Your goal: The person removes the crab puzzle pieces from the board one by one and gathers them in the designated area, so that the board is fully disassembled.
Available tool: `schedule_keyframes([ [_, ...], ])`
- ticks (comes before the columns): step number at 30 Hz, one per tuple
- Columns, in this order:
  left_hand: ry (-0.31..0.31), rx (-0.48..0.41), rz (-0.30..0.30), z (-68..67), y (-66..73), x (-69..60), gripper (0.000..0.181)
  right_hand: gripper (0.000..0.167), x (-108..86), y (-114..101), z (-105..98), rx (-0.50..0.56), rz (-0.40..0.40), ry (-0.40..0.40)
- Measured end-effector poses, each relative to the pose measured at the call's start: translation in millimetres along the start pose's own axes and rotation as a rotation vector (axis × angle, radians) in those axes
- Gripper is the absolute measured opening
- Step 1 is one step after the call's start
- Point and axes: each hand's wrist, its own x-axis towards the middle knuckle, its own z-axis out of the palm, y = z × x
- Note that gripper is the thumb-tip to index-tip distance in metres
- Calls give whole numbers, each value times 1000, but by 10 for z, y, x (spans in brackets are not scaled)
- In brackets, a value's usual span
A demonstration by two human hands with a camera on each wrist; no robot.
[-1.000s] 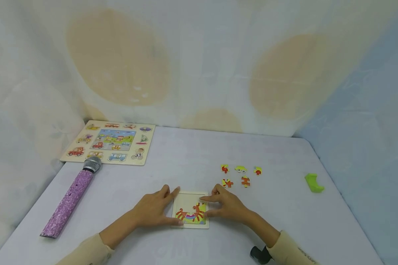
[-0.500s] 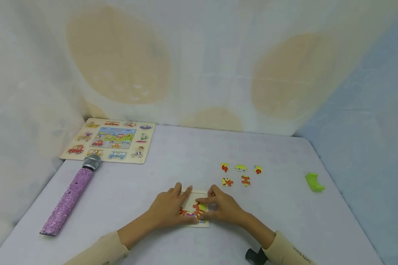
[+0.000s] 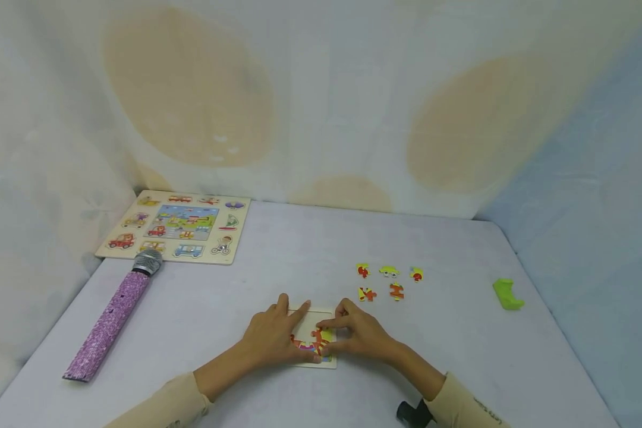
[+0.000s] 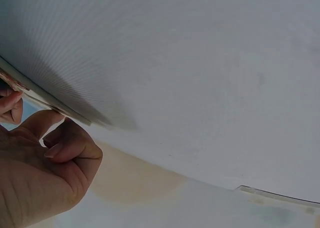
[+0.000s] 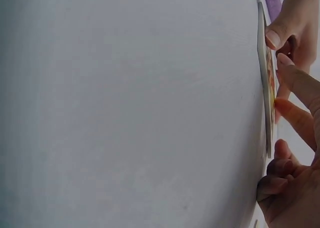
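Note:
A small square wooden puzzle tray (image 3: 321, 365) lies on the table with orange, yellow and purple pieces (image 3: 320, 336) along its lower part. Over its left side spreads the left hand (image 3: 267, 339), index finger at the top edge, thumb resting on the lower pieces and covering some of them. The right hand (image 3: 366, 336) touches the pieces at the right side with extended index finger and thumb. In the right wrist view, the right hand (image 5: 295, 138) has its index fingertip on a yellow part. The left wrist view shows the left hand (image 4: 50, 173) with other fingers bent, beside the tray edge (image 4: 60, 108).
Several loose pieces (image 3: 396, 291) lie behind and right of the tray. A vehicle puzzle board (image 3: 224, 249) stands at the back left, touched by a purple microphone (image 3: 109, 324). A green object (image 3: 507, 294) is at the right, a black object (image 3: 414, 413) near the right sleeve.
The left hand has moved right across the tray, its thumb now over the lower pieces. The right hand's fingertips have shifted slightly left. Little differs over the last half second.

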Motion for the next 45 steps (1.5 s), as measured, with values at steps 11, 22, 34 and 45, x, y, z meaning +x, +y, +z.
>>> schedule_keyframes([
  [11, -23, -16, -19, -58, 30, 26, 109, 44, -10, -16, -4, 131, -70, 52],
  [22, -21, -26, -20, -41, 22, 24, 108, 45, -36, -9, -7, -69, -96, 62],
  [34, -42, -32, -33, -63, 30, 26, 108, 43, -80, 59, -41, -33, -13, 48],
  [45, -42, -36, -26, -80, 44, 22, 107, 43, -150, 86, -73, 1, -10, 117],
])
